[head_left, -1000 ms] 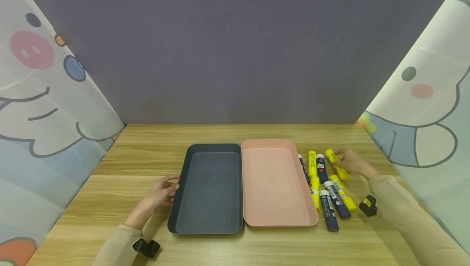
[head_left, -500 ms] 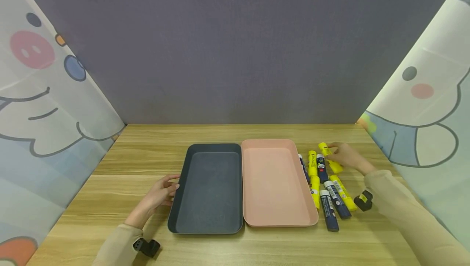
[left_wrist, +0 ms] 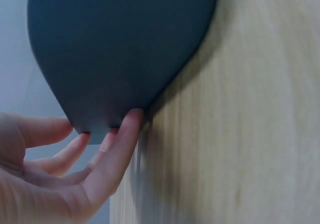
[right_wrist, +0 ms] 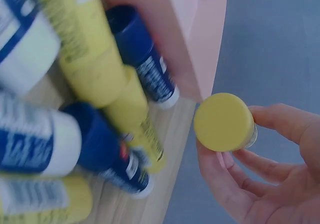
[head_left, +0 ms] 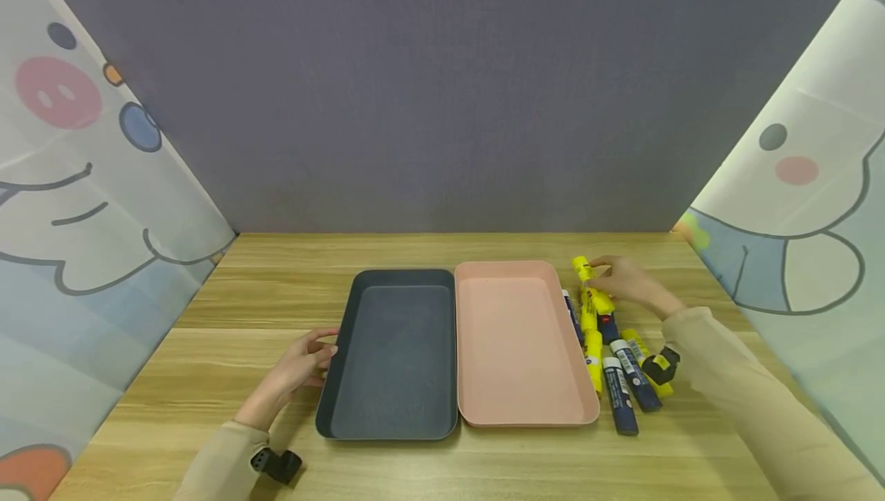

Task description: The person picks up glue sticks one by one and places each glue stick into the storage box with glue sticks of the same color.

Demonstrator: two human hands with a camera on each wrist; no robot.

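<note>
In the head view my left hand (head_left: 303, 366) is at the left side of the dark grey tray (head_left: 332, 378). Its fingertips touch the outer wall and edge of that tray in the left wrist view, the fingers only slightly bent. My right hand (head_left: 632, 286) pinches a yellow glue stick (head_left: 583, 266) between thumb and fingers, above the other sticks at the far right of the pink tray (head_left: 525, 347). In the right wrist view, the round yellow end of the held glue stick (right_wrist: 222, 122) faces the camera.
Several yellow and navy glue sticks lie right of the pink tray, among them a navy one (head_left: 621, 397) and a yellow one (head_left: 593, 359). Both trays stand side by side on the wooden table (head_left: 263, 286). A grey panel (head_left: 442, 101) rises behind it.
My right hand has lifted the yellow glue stick from the far right of the group and carried it left, toward the pink tray. The left hand has stayed at the grey tray.
</note>
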